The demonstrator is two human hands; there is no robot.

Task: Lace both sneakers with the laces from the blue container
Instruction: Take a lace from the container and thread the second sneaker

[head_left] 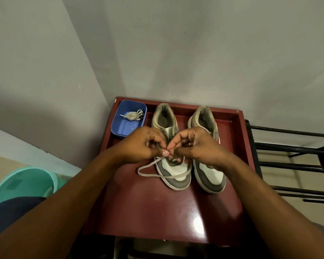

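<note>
Both grips are narrow and closed on one lace (153,175). The left hand (144,144) and right hand (196,144) each pinch it between thumb and fingertips, thumbs nearly touching. They work over the eyelets of the first sneaker (176,168), which stands just beside the blue container (120,132). From the pinch the lace trails out in a long slack loop, lying on the tabletop (157,212) and across that sneaker's toe, on the side away from the container. The hands hide the eyelets, so I cannot tell how many are threaded, but the long free loop suggests lacing has barely begun. The second sneaker (211,174), one further from the container, shows no lace. The spare lace (134,115) lies bundled inside the container, so most of the job looks still ahead.
</note>
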